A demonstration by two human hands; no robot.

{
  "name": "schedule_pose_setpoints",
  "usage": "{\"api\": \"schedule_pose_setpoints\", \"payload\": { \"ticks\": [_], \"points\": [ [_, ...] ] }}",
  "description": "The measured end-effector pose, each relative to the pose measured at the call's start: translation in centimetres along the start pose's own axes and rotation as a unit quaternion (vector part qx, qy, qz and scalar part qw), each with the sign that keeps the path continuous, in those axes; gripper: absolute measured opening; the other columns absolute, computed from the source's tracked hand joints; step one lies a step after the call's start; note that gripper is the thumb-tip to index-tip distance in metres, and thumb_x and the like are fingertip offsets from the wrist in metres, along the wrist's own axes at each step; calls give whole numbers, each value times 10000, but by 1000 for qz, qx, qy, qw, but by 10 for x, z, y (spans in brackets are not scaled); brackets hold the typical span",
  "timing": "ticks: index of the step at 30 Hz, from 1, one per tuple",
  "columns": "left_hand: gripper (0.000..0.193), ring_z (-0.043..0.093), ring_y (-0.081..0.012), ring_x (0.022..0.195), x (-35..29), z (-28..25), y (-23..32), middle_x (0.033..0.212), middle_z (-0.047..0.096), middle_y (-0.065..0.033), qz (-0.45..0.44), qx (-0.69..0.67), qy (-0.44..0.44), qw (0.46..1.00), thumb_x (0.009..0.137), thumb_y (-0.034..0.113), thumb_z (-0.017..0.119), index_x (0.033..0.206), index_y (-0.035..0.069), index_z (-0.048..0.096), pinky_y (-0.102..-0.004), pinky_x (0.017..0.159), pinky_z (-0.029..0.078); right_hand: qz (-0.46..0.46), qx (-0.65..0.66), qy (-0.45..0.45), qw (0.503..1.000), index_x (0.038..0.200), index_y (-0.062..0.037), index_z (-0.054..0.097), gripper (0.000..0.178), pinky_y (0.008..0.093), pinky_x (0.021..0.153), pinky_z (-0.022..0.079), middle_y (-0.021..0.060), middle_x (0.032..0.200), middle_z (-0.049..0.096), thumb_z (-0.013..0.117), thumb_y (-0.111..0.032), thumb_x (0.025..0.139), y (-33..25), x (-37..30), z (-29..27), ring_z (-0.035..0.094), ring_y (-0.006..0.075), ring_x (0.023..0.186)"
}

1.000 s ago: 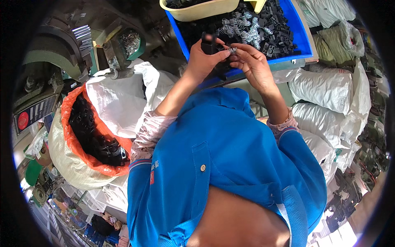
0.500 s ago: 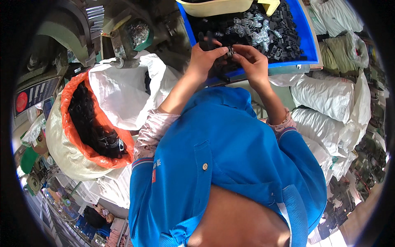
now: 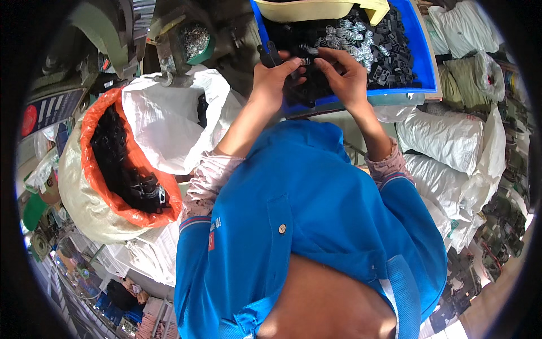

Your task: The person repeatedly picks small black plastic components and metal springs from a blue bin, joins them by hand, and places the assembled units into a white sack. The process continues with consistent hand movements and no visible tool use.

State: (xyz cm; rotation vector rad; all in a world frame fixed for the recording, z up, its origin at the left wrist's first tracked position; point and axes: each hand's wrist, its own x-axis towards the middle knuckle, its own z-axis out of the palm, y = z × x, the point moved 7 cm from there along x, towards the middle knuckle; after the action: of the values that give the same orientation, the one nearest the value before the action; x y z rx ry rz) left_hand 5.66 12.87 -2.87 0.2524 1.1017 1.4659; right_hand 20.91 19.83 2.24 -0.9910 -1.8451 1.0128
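My left hand (image 3: 267, 85) is closed around a black plastic part (image 3: 269, 55), which sticks up past the fingers at the tray's near left. At the tip of that thumb a small metal coil spring (image 3: 306, 60) shows against dark pieces. To its right, my right hand (image 3: 346, 78) hovers over the tray with thumb and forefinger bent and apart; nothing is plainly seen between them. Both hands are over a blue tray (image 3: 430, 68) holding loose black plastic parts (image 3: 389, 59) and a heap of silvery coil springs (image 3: 353, 38).
A yellow scoop-like container (image 3: 305, 11) lies across the tray's far side. On the left stand an orange-lined sack (image 3: 87, 144) of black parts and an opened white sack (image 3: 164, 130). Machinery and a green container (image 3: 204, 51) are beyond. Filled white bags (image 3: 443, 135) are stacked on the right.
My hands have come apart a little, the left moving left and the right upward. The spring that was between both sets of fingertips now shows by the left thumb.
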Motion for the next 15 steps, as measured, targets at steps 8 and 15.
{"api": "schedule_pose_setpoints", "payload": {
  "ticks": [8, 15],
  "points": [
    [201, 659, -145, 861, -23, -4, 34, 954, 691, -79, 182, 214, -47, 959, 843, 13, 715, 1027, -7, 637, -283, 743, 551, 99, 236, -99, 962, 1088, 32, 677, 191, 219, 765, 522, 61, 986, 708, 655, -44, 915, -21, 8, 18, 645, 96, 853],
    [301, 632, -84, 747, -47, -10, 60, 831, 691, -45, 273, 311, 31, 910, 729, 34, 820, 971, 6, 643, -233, 677, 515, 9, 168, -263, 950, 1030, -6, 692, 143, 222, 709, 503, 44, 900, 702, 674, -47, 894, -57, 29, 45, 622, 80, 807]
  ]
}}
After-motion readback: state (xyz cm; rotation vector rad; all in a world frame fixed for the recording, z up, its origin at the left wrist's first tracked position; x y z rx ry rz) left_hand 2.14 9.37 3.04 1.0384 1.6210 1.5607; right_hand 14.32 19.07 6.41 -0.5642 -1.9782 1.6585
